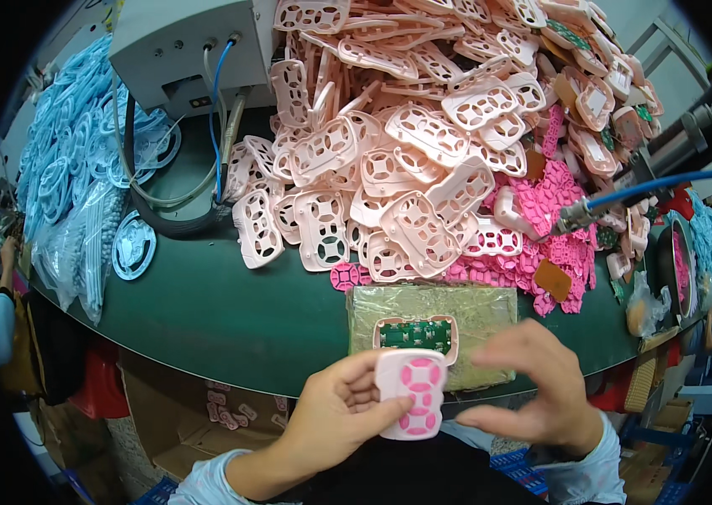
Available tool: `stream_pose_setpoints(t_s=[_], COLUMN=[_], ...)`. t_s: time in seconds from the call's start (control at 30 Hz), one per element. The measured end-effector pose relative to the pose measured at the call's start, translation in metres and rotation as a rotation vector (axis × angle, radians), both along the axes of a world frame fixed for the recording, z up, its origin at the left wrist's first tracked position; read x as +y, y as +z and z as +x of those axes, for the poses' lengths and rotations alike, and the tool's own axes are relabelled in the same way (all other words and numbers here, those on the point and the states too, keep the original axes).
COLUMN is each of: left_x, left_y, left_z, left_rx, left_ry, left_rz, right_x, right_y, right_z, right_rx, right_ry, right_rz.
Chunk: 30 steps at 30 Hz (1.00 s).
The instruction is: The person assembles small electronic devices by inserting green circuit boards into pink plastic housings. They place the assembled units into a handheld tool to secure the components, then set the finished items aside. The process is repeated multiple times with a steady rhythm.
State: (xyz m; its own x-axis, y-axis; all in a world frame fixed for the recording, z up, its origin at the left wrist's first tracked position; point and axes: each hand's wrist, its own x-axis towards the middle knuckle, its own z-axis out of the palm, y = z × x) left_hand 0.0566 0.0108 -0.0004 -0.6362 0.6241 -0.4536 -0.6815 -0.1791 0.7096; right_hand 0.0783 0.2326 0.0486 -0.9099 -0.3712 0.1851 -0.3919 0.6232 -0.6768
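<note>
The left hand (335, 412) grips a pink keypad shell (411, 394) near the desk (230, 311) edge. The right hand (533, 387) hovers just beside it, fingers loosely apart, holding nothing.

Your right hand (533, 383) is motion-blurred, fingers indistinct. At twelve o'clock, the pink shell pile (423, 126) and the grey machine (183, 50) run off the edge.

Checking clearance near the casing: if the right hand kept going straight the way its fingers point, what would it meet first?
Probably the pink-buttoned remote casing held in the left hand; the right hand's fingers point left toward it, though depth is unclear.
</note>
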Motion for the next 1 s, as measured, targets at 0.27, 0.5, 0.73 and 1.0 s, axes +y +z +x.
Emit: stream_pose_setpoints(t_s=[0.27, 0.5, 0.73, 1.0], left_x=[0.016, 0.006, -0.003, -0.017], left_y=[-0.015, -0.007, 0.008, -0.022], left_z=[0.016, -0.018, -0.051, -0.046], left_rx=[-0.066, 0.004, 0.045, 0.405], left_ry=[0.389, 0.188, -0.037, 0.039], left_rz=[0.109, 0.297, 0.291, -0.098], right_x=[-0.034, -0.013, 0.006, 0.019], right_y=[-0.03, -0.032, -0.016, -0.043], right_z=[0.024, 0.002, -0.021, -0.022], right_rx=[0.198, 0.197, 0.184, 0.041], right_ry=[-0.076, -0.072, 0.026, 0.129], right_rz=[0.24, 0.059, 0.064, 0.113])
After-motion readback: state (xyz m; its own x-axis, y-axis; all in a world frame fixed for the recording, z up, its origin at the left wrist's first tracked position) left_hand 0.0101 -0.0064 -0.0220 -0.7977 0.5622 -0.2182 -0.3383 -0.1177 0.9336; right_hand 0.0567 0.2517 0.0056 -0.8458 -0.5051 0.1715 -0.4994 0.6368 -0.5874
